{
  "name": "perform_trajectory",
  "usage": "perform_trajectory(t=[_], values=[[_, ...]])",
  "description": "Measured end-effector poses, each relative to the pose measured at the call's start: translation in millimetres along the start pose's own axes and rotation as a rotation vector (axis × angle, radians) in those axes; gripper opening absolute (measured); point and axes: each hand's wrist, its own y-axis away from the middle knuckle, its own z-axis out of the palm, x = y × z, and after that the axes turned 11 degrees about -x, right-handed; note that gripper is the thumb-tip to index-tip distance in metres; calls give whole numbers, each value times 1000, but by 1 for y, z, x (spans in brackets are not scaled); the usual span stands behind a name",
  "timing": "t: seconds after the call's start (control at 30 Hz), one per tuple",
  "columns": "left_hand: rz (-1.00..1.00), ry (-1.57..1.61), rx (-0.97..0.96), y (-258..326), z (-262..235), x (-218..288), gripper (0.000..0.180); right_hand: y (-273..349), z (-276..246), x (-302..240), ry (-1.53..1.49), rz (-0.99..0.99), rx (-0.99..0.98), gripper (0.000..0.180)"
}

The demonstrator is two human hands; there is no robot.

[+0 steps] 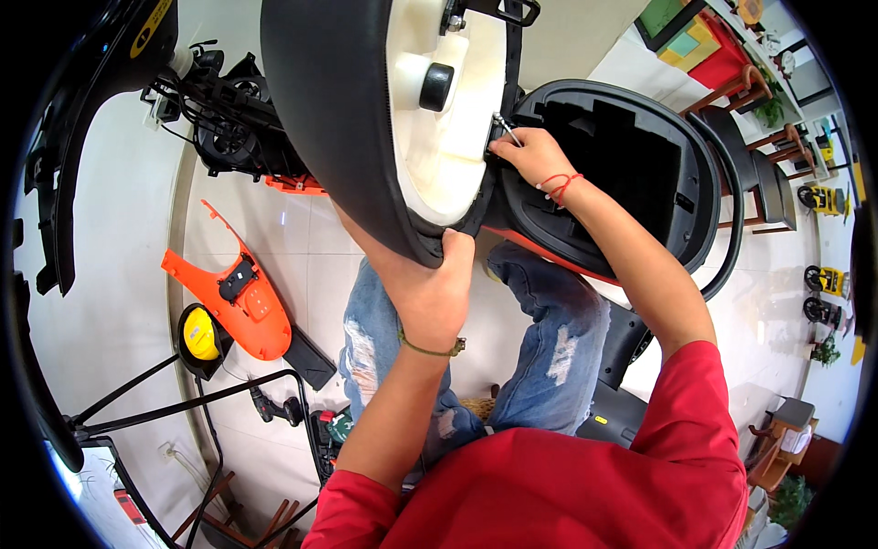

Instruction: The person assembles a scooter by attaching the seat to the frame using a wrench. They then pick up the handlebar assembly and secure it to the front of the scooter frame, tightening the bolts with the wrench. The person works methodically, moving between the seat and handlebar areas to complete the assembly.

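Observation:
A black scooter seat (334, 119) is tipped up before me, its pale plastic underside (466, 169) facing right. My left hand (439, 284) is closed on the seat's lower edge, thumb on the inner rim and fingers hidden behind the cover. My right hand (532, 157) pinches a slim silver metal tool (508, 130), which looks like a small wrench, beside the seat's right edge. What its lower end touches is hidden by my fingers. Just right of that hand lies the open black storage bin (631, 169) of the scooter. A round black rubber pad (437, 87) sits on the seat's underside.
A black grab rail (733, 215) curves around the bin. On the floor at left lie an orange body panel (251, 316), a yellow rounded object (199, 334) and a cordless drill (274, 405). Stripped scooter front parts (233, 128) stand far left. Chairs (764, 174) line the right.

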Motion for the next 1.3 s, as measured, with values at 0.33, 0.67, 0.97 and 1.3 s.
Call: perform_trajectory(t=[0.33,0.67,0.97,1.3], values=[[-4,36,12,0,1,3,54,6,7,1,19,-74,75,34],[-5,29,33,-1,1,4,59,11,17,-4,72,-26,136,30],[-33,25,17,0,5,7,59,-3,11,-11,216,236,-1,36],[50,12,28,0,9,13,63,6,11,-6,43,99,52,33]])
